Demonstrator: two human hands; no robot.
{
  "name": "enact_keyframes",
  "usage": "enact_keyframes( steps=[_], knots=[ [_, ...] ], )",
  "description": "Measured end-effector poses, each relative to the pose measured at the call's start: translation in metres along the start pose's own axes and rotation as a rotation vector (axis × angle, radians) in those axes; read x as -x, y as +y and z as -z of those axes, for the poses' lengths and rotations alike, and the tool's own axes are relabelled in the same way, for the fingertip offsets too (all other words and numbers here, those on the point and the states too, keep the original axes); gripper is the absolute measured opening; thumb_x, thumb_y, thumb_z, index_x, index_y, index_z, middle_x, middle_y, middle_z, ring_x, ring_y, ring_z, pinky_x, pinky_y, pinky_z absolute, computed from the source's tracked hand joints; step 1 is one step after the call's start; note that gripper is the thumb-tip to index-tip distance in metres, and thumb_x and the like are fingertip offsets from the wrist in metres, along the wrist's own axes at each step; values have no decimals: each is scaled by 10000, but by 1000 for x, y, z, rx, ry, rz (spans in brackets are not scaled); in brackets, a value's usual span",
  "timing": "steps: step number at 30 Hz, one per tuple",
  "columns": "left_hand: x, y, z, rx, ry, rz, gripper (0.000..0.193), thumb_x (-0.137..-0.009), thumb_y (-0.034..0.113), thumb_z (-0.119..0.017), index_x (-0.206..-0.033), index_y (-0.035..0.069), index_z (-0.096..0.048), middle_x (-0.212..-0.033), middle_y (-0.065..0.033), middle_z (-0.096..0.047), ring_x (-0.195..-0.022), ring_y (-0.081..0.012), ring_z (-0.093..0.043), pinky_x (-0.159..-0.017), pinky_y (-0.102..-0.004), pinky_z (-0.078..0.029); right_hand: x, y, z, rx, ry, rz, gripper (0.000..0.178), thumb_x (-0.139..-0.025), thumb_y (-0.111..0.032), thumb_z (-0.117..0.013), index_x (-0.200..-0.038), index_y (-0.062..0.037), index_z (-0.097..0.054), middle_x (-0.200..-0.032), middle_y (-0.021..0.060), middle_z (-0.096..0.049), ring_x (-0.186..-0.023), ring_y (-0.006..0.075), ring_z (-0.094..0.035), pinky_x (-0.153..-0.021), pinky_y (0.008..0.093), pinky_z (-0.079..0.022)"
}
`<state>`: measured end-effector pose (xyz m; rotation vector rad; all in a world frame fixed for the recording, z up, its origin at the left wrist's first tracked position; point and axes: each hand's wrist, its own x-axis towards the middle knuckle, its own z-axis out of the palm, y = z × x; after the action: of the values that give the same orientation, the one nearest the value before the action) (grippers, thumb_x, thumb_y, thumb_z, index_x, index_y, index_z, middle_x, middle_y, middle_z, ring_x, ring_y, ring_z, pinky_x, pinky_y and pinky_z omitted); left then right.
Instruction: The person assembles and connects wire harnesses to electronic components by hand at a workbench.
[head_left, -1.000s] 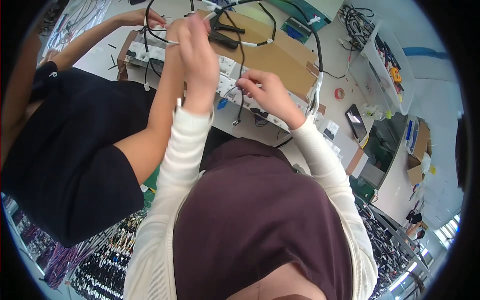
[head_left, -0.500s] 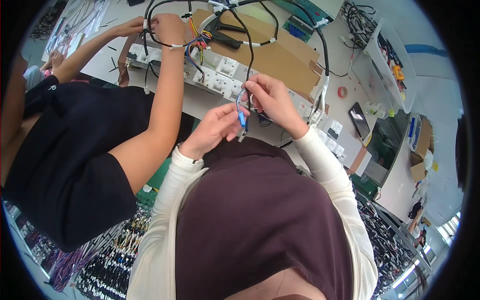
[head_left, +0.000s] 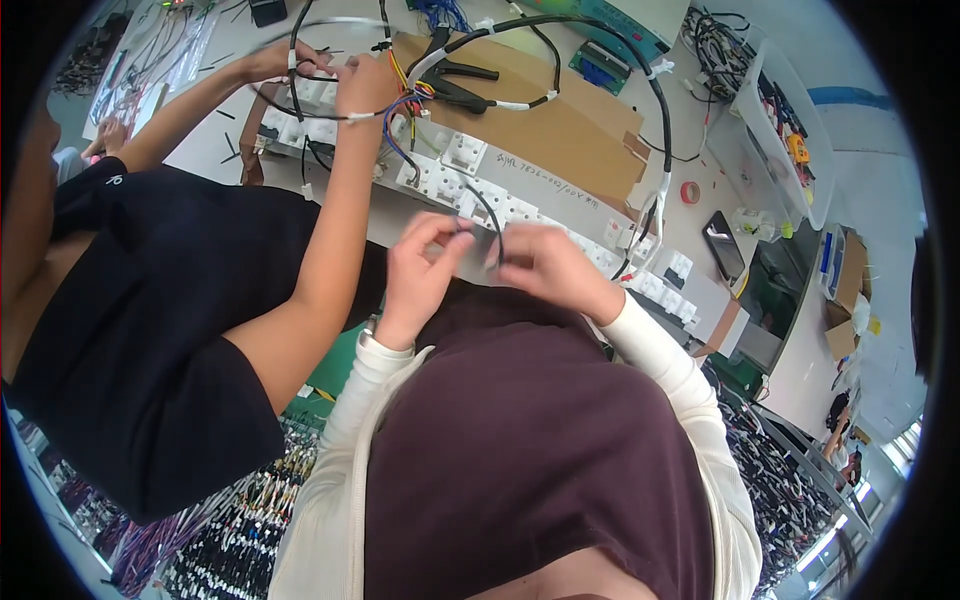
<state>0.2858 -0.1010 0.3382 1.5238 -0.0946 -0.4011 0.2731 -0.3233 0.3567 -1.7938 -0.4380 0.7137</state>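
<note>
A clear plastic bin [head_left: 812,190] on the right holds jumbled tools; beyond it, a smaller cardboard box [head_left: 845,285] has contents too small to tell. The right hand [head_left: 503,258] pinches a dark cable [head_left: 495,219] hanging between the hands. The left hand [head_left: 462,245] curls, blurred; I cannot tell its grip.

The cable [head_left: 496,221] looks smooth plastic, the cardboard [head_left: 560,125] matt paper, the phone [head_left: 724,246] glossy.
</note>
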Motion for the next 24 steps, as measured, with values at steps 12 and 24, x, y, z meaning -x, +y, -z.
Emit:
enact_keyframes(
  steps=[12, 24],
  knots=[
    [-20, -31, 1, -245, 426, -274, 206, -851, -39, -731, -1044, -6, -666, -1136, -101, -605, -977, -198, -671, -787, -312, -624, -69, 7, 15, 690, 727, 252, 281, -789, -9, -713, -1048, -118, -706, -830, 56, -603, -733, 258, -637, -632, 370, -508],
    [-25, -31, -4, -318, 433, -291, 223, -813, -43, -769, -1004, -18, -656, -1124, -116, -614, -949, -205, -686, -774, -319, -633, -78, 21, 12, 517, 771, 273, 260, -774, 14, -723, -1013, -89, -733, -911, 68, -689, -796, 246, -683, -695, 349, -537]
  ],
)
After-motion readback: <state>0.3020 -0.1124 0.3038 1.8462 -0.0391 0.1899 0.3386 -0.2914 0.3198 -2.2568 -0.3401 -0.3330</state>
